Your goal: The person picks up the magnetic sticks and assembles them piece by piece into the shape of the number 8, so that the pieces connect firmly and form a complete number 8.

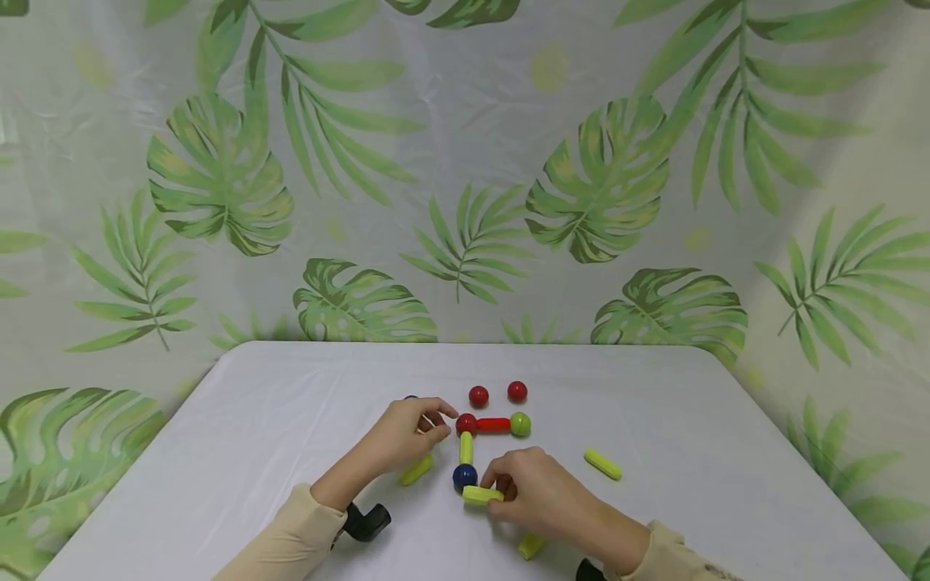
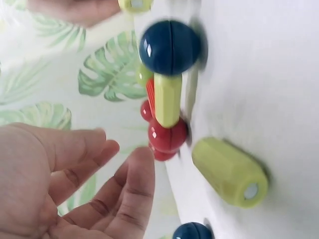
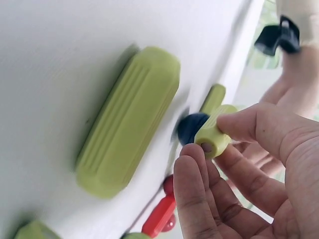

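Note:
A joined chain of toy magnetic balls and sticks lies on the table: a green ball [image 1: 520, 424], a red stick [image 1: 494, 424], a red ball [image 1: 466, 423], a yellow-green stick [image 1: 466, 449] and a dark blue ball [image 1: 464, 477]. My right hand [image 1: 536, 491] pinches another yellow-green magnetic stick [image 3: 215, 134] between thumb and fingers, its far end right at the blue ball. Close to the corner red ball is my left hand [image 1: 407, 432], its fingers loosely bent with nothing between them, as the left wrist view shows.
Two loose red balls [image 1: 479, 396] sit behind the chain. Loose yellow-green sticks lie beside the left hand [image 2: 229, 172], off to the right [image 1: 603, 465] and below the right hand [image 1: 532, 545]. Another blue ball [image 2: 192, 231] is partly hidden behind the left hand in the head view.

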`<state>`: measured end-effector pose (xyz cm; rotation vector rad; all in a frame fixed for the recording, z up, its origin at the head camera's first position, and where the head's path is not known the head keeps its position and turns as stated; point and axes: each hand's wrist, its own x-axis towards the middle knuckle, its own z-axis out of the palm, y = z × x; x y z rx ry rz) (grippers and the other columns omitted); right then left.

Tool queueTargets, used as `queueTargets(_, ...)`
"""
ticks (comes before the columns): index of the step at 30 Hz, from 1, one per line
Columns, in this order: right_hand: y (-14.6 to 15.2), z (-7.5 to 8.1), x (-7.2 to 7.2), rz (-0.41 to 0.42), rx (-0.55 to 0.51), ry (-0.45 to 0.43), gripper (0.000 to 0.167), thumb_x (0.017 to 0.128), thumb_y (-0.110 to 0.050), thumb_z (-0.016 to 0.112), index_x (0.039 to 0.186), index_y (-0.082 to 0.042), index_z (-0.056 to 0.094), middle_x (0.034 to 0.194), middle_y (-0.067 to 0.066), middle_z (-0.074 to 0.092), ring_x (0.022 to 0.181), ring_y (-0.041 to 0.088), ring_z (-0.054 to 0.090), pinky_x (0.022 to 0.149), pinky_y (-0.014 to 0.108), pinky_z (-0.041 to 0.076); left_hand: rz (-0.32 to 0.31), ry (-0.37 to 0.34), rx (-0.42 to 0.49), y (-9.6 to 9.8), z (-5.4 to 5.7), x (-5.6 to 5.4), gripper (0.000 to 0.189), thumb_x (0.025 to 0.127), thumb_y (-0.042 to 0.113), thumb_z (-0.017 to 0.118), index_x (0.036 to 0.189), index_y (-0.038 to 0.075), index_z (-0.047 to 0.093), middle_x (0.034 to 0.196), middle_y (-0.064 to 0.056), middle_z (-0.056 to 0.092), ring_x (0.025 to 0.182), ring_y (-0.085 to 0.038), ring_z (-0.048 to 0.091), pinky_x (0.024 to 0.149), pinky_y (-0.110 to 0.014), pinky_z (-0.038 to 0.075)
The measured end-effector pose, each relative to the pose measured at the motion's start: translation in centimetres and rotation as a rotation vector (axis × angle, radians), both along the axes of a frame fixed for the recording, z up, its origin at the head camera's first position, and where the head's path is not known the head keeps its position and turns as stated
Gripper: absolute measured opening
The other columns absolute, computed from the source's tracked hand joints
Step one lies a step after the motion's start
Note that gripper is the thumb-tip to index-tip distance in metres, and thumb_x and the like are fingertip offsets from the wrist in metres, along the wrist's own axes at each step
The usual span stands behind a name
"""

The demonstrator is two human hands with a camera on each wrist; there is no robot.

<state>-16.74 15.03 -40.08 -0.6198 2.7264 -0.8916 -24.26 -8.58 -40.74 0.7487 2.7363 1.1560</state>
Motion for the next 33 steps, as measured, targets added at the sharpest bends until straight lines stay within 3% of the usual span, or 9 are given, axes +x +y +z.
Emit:
queueTargets(4, 0.7, 0.0, -0.1, -0.008, 0.005, 0.0, 0.013, 0.087, -0.012, 0.085, 0.1, -0.011, 0.081, 0.078, -0.007, 0.067, 0.07, 0.011, 0.058, 0.062, 0.022, 0.051, -0.007, 0.031, -0.009, -0.1, 0.4, 2.0, 0.021, 0.102, 0.015, 0.073, 0.123, 0.011, 0.075, 0.101, -0.003, 0.075, 0.089, -0.015, 0.069, 0.075, -0.028, 0.058)
queueTargets(8, 1.4, 0.1, -0.2, -0.013, 0.013, 0.035, 0.013, 0.087, -0.012, 0.085, 0.1, -0.012, 0.081, 0.077, -0.006, 0.066, 0.07, 0.011, 0.058, 0.062, 0.023, 0.049, -0.035, 0.058, -0.004, -0.1, 0.0, 3.6, 0.026, 0.101, 0.015, 0.075, 0.126, 0.008, 0.071, 0.098, -0.005, 0.077, 0.084, -0.015, 0.072, 0.071, -0.024, 0.057)
queueTargets(15, 2.5, -0.1, -0.7, -0.011, 0.025, 0.08, 0.013, 0.087, -0.012, 0.084, 0.099, -0.013, 0.08, 0.078, -0.007, 0.066, 0.072, 0.01, 0.057, 0.065, 0.024, 0.049, -0.029, -0.006, -0.003, 0.2, -0.9, 5.4, 0.038, 0.099, 0.018, 0.078, 0.134, 0.01, 0.065, 0.101, -0.008, 0.078, 0.08, -0.013, 0.072, 0.071, -0.028, 0.06)
queueTargets(21, 3.0, -0.4, -1.4, -0.01, 0.018, 0.083, 0.012, 0.087, -0.01, 0.084, 0.098, -0.014, 0.08, 0.079, -0.007, 0.066, 0.074, 0.01, 0.058, 0.065, 0.024, 0.049, -0.013, -0.086, 0.004, 0.9, -1.6, 6.0, 0.044, 0.098, 0.016, 0.08, 0.139, 0.013, 0.063, 0.106, -0.01, 0.072, 0.078, -0.012, 0.068, 0.07, -0.028, 0.059)
queueTargets(33, 3.3, -1.0, -2.4, -0.007, 0.001, 0.05, 0.012, 0.089, -0.011, 0.087, 0.097, -0.015, 0.08, 0.082, -0.007, 0.067, 0.078, 0.012, 0.059, 0.069, 0.023, 0.05, -0.036, -0.026, 0.035, 1.5, -2.9, 6.0, 0.035, 0.097, 0.011, 0.078, 0.13, 0.014, 0.067, 0.098, -0.002, 0.067, 0.071, -0.004, 0.058, 0.065, -0.022, 0.049)
